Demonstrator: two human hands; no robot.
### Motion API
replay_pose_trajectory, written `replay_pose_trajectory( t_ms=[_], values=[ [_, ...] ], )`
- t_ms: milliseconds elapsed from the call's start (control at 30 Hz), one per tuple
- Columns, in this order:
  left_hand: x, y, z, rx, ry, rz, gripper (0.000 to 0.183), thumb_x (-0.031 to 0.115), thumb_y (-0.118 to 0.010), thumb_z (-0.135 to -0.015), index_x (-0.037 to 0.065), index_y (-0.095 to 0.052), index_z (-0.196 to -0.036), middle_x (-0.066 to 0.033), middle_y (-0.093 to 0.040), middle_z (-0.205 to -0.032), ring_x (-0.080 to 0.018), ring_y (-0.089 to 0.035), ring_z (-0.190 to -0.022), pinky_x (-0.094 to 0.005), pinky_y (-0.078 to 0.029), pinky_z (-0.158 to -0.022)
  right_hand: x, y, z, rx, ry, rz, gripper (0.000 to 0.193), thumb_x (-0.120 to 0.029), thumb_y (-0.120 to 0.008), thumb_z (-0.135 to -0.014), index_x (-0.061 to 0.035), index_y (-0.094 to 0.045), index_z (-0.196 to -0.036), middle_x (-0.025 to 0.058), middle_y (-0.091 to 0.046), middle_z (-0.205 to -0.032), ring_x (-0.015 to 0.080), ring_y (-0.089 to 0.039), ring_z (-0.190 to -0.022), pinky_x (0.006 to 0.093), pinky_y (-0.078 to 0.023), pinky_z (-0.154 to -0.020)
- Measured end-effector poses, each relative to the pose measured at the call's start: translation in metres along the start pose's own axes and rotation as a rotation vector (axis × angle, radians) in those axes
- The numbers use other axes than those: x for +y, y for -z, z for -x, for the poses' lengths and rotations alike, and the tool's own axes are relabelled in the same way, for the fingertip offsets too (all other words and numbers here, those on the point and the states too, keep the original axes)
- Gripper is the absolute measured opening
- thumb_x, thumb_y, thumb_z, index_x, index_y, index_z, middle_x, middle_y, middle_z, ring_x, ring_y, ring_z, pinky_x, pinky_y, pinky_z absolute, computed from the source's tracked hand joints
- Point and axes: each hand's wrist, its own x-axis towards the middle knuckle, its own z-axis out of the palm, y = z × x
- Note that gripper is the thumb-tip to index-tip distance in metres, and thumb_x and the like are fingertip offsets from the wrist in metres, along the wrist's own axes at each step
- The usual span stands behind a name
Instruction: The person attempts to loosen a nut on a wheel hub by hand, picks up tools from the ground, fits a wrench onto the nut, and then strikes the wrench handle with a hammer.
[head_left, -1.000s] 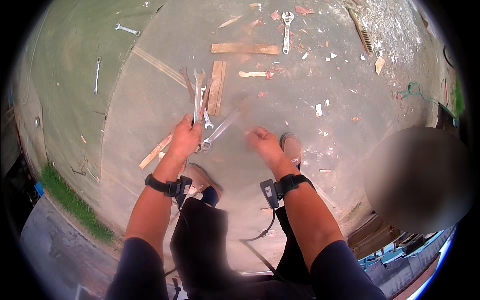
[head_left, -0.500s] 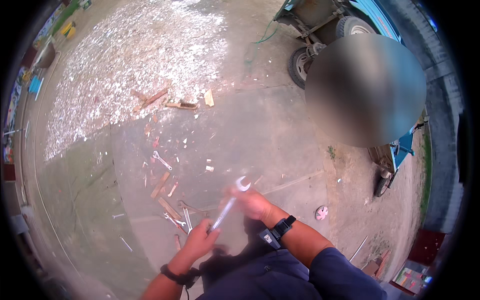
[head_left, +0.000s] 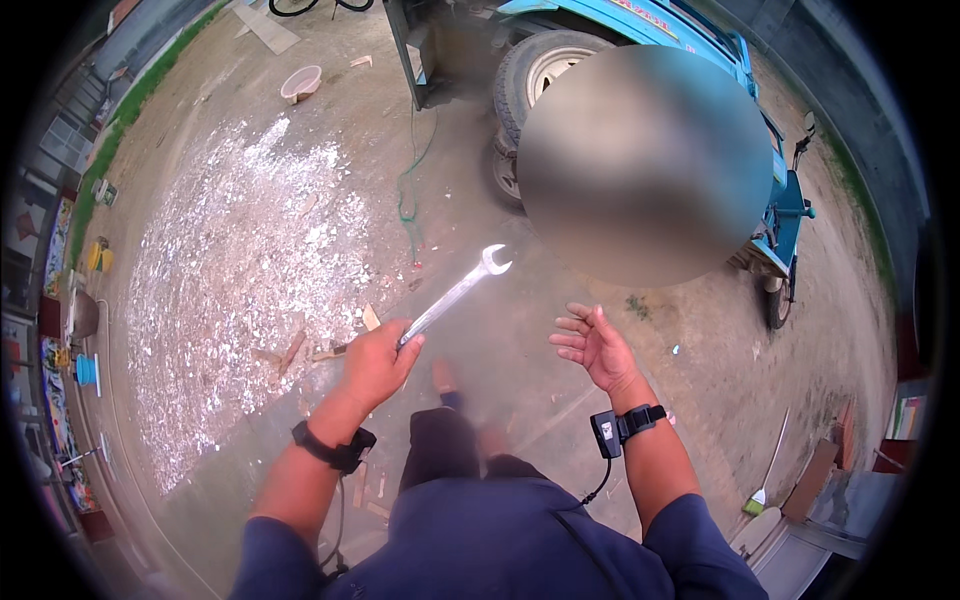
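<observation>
A long silver wrench (head_left: 452, 295) is gripped near its lower end by my left hand (head_left: 376, 362). Its open-jaw head points up and to the right, free of anything. My right hand (head_left: 597, 349) is held apart from it in the air, palm turned inward and fingers spread, with nothing in it. Beyond my right hand stands a blue vehicle (head_left: 787, 215) with a large tyre (head_left: 540, 75) at its near side. A blurred oval hides much of that vehicle. Each of my wrists wears a strapped black device.
White flakes (head_left: 240, 290) cover the ground at left, with wood scraps (head_left: 293, 352) along their near edge. A green cord (head_left: 408, 195) lies ahead. A pink basin (head_left: 301, 83) is at the far left, a broom (head_left: 757, 500) at the lower right.
I have moved forward, bringing the vehicle closer. My right hand has left the wrench and opened out to the right. My left hand has raised the wrench.
</observation>
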Motion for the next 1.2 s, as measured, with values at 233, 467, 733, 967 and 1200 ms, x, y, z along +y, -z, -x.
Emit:
replay_pose_trajectory(
  t_ms=[233,467,733,967,1200],
  values=[
    [-0.018,0.024,-0.230,-0.033,-0.221,-0.134,0.026,0.036,-0.065,-0.095,0.011,-0.067,-0.104,-0.0141,-0.069,-0.080,-0.0367,-0.068,-0.074,-0.0464,-0.052,-0.063,-0.116,0.063,-0.075,0.382,0.228,0.088,0.089,-0.064,-0.057,-0.095,-0.0034,-0.031,-0.155,0.0245,-0.043,-0.151,0.0339,-0.058,-0.125,0.0447,-0.050,-0.099],
    [-0.005,-0.017,-0.399,-0.143,-0.301,-0.237,0.027,0.037,-0.066,-0.094,0.012,-0.067,-0.103,-0.0153,-0.070,-0.082,-0.0380,-0.067,-0.076,-0.0482,-0.052,-0.065,-0.183,0.117,-0.160,0.662,0.252,0.123,0.097,-0.065,-0.063,-0.091,-0.0084,-0.022,-0.159,0.0211,-0.032,-0.159,0.0369,-0.039,-0.143,0.0538,-0.036,-0.112],
    [0.020,-0.060,-0.486,-0.224,-0.350,-0.333,0.027,0.038,-0.067,-0.094,0.011,-0.067,-0.099,-0.0142,-0.070,-0.081,-0.0373,-0.067,-0.075,-0.0469,-0.052,-0.064,-0.239,0.188,-0.279,0.627,0.246,0.132,0.100,-0.062,-0.070,-0.088,-0.0070,-0.025,-0.158,0.0173,-0.035,-0.159,0.0351,-0.035,-0.145,0.0520,-0.029,-0.117],
    [0.023,-0.059,-0.504,-0.281,-0.339,-0.412,0.026,0.036,-0.069,-0.093,0.011,-0.068,-0.098,-0.0132,-0.069,-0.078,-0.0358,-0.067,-0.072,-0.0447,-0.053,-0.063,-0.266,0.218,-0.298,0.437,0.113,-0.057,0.096,-0.060,-0.072,-0.087,-0.0050,-0.034,-0.155,0.0127,-0.042,-0.156,0.0304,-0.040,-0.142,0.0459,-0.032,-0.117],
    [0.030,-0.059,-0.521,-0.271,-0.349,-0.505,0.028,0.038,-0.070,-0.091,0.011,-0.067,-0.096,-0.0127,-0.069,-0.077,-0.0352,-0.067,-0.071,-0.0448,-0.053,-0.063,-0.256,0.188,-0.298,0.453,0.201,-0.251,0.090,-0.062,-0.069,-0.088,-0.0072,-0.040,-0.152,0.0127,-0.045,-0.154,0.0306,-0.043,-0.141,0.0457,-0.034,-0.118]
  ],
)
